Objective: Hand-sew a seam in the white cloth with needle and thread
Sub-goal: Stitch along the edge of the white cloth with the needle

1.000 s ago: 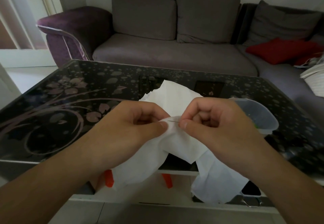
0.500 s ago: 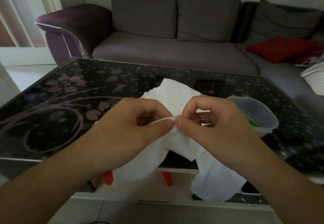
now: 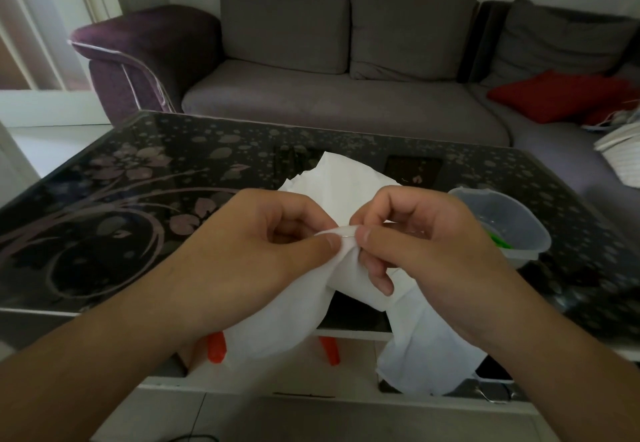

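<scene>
The white cloth (image 3: 341, 192) hangs from both hands above the near edge of the table, its lower part draping past the edge. My left hand (image 3: 256, 244) pinches a folded edge of the cloth between thumb and forefinger. Right beside it, my right hand (image 3: 419, 244) pinches the thin needle (image 3: 347, 233) at that fold with thumb and forefinger, the middle finger lying under the cloth. Only a short glint of the needle shows. The thread is too fine to make out.
A black glass table (image 3: 138, 206) with a flower pattern lies under the hands. A clear plastic tub (image 3: 502, 223) with something green inside stands right of my right hand. Orange items (image 3: 216, 346) sit on the shelf below. A grey sofa (image 3: 346, 95) with a red cushion (image 3: 554, 95) stands behind.
My right hand has shifted its pinch on the needle at the fold, and its middle finger now stretches down under the cloth. The left hand has kept its hold.
</scene>
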`<state>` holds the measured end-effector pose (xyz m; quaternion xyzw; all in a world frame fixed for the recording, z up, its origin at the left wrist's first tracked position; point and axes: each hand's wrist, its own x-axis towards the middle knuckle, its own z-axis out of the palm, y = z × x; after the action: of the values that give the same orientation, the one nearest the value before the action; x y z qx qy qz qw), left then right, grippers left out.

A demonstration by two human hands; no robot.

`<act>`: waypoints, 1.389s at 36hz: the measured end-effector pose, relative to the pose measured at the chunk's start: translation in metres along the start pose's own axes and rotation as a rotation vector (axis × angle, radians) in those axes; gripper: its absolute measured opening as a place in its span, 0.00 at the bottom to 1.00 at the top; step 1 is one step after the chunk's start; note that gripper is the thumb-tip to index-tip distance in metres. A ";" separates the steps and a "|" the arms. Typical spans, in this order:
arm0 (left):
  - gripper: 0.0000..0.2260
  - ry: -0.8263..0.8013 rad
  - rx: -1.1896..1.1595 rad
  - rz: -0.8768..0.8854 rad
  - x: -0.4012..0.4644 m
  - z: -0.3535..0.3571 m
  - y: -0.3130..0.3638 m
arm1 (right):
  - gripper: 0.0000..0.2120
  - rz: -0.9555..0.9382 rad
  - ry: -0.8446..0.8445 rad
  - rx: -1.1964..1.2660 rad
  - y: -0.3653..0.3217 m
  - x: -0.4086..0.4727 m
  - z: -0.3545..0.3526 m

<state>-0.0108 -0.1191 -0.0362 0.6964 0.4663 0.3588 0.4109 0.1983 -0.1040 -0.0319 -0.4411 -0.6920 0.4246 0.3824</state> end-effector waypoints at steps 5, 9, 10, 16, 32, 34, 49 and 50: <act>0.05 0.019 -0.006 -0.012 0.000 0.001 0.000 | 0.07 0.024 -0.008 0.030 0.000 0.001 0.000; 0.04 0.019 0.014 -0.009 0.000 0.001 0.000 | 0.08 0.033 -0.037 0.039 0.002 0.002 -0.002; 0.04 0.016 0.016 -0.007 0.000 0.001 0.001 | 0.07 0.034 -0.047 0.055 0.002 0.002 -0.003; 0.04 0.008 0.052 0.017 -0.001 0.002 0.001 | 0.07 0.033 -0.064 0.084 0.005 0.003 -0.003; 0.04 0.020 0.113 0.049 -0.002 0.002 0.002 | 0.08 0.025 -0.016 0.047 0.004 0.002 0.000; 0.04 0.020 0.117 0.052 -0.002 0.002 0.002 | 0.08 0.027 -0.019 0.048 0.003 0.002 0.001; 0.05 0.033 0.131 0.043 -0.002 0.004 0.003 | 0.08 0.046 0.017 -0.025 0.002 0.000 0.001; 0.05 0.035 0.131 0.043 -0.002 0.004 0.002 | 0.08 0.046 0.017 -0.023 0.002 0.001 0.001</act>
<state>-0.0069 -0.1221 -0.0360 0.7252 0.4810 0.3482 0.3484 0.1975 -0.1034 -0.0338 -0.4646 -0.6834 0.4216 0.3734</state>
